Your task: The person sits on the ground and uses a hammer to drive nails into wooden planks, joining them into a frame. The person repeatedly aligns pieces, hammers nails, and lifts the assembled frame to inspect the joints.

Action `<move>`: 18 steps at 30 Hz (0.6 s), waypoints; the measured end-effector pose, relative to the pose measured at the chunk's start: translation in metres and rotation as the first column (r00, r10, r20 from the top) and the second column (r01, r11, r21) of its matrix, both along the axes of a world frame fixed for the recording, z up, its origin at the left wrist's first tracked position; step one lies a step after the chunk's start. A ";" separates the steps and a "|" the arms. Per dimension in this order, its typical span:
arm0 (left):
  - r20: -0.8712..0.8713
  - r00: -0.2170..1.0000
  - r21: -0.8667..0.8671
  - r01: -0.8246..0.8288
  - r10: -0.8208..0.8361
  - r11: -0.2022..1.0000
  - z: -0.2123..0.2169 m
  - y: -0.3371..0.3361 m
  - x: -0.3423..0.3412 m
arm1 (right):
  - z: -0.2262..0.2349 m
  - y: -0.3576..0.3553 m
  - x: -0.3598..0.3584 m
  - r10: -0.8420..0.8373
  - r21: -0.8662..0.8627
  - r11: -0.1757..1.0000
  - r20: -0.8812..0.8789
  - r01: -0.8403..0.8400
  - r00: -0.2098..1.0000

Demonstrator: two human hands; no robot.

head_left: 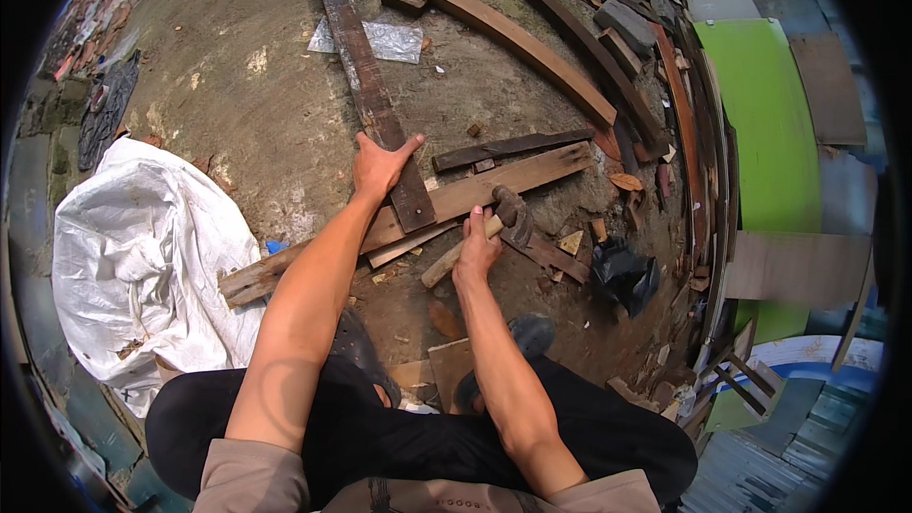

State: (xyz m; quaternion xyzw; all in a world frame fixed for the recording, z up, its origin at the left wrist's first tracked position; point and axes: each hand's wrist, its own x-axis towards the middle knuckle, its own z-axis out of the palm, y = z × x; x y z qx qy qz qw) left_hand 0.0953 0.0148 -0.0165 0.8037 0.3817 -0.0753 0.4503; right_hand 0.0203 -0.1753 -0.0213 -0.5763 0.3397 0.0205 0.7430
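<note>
My left hand (382, 167) is closed round the edges of a long dark wooden plank (353, 47), close to its near end. That end rests across a lighter, weathered board (513, 180) lying crosswise on the ground. A small pale spot marks the plank's end; whether it is a nail head I cannot tell. In my right hand (477, 252) is a claw hammer, gripped by its wooden handle (443, 263) near the head. Its rusty metal head (513, 213) is over the crosswise board, just right of the plank's end. A shorter dark strip of wood (508, 148) lies behind the board.
A white woven sack (152, 256) lies at the left. Curved timber (522, 43) and wood offcuts lie at the far right, a black plastic bag (624, 274) nearer. Clear plastic sheeting (389, 41) lies under the plank. Green panel (765, 123) borders the right side.
</note>
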 end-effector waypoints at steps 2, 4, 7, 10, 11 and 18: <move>0.014 1.000 -0.008 -0.002 0.002 1.000 -0.009 0.007 -0.002 | 0.004 0.004 0.007 -0.048 0.095 0.994 0.033 0.044 0.998; 0.021 1.000 -0.006 -0.002 0.002 1.000 -0.015 0.009 -0.001 | 0.012 0.005 0.012 -0.046 0.153 0.987 -0.019 0.049 0.999; 0.016 1.000 -0.016 0.020 -0.019 1.000 -0.009 0.007 -0.001 | 0.017 0.004 0.012 -0.040 0.163 0.985 -0.047 0.047 0.998; 0.010 1.000 -0.017 0.015 -0.015 1.000 -0.005 0.006 -0.001 | 0.014 0.002 0.014 -0.021 0.175 0.984 -0.047 0.029 0.999; 0.011 1.000 -0.001 0.019 -0.019 1.000 -0.005 0.006 -0.001 | 0.012 0.001 0.014 -0.001 0.169 0.986 -0.054 0.010 0.999; 0.020 0.999 0.046 -0.040 0.039 0.998 -0.006 0.000 -0.001 | 0.017 0.007 0.016 0.006 0.123 0.992 -0.079 0.004 0.997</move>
